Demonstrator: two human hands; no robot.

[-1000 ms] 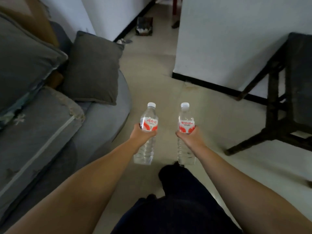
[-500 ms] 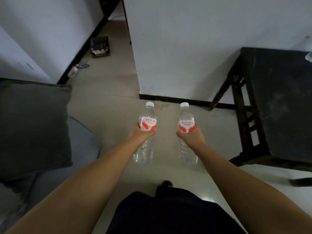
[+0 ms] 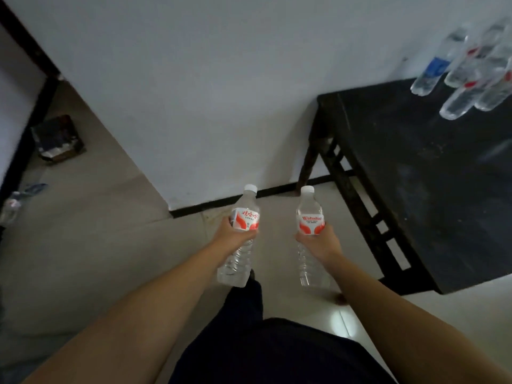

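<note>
My left hand (image 3: 231, 236) grips a clear water bottle (image 3: 245, 214) with a white cap and a red-and-white label, held upright in front of me. A second bottle (image 3: 309, 217) of the same kind is gripped by my right hand (image 3: 321, 242), also upright. Both bottles hang over the pale floor, about a hand's width apart. A dark wooden table (image 3: 415, 176) stands to the right of my right hand.
Several clear bottles (image 3: 471, 76) stand at the table's far right corner. A white wall corner with black skirting (image 3: 221, 202) is straight ahead. A small dark box (image 3: 56, 138) and litter lie on the floor at the left. My dark-trousered legs fill the bottom.
The view has swung right: the sofa and cushions have left the frame, and the dark table with its bottles has come in. Both hands keep their hold on the bottles.
</note>
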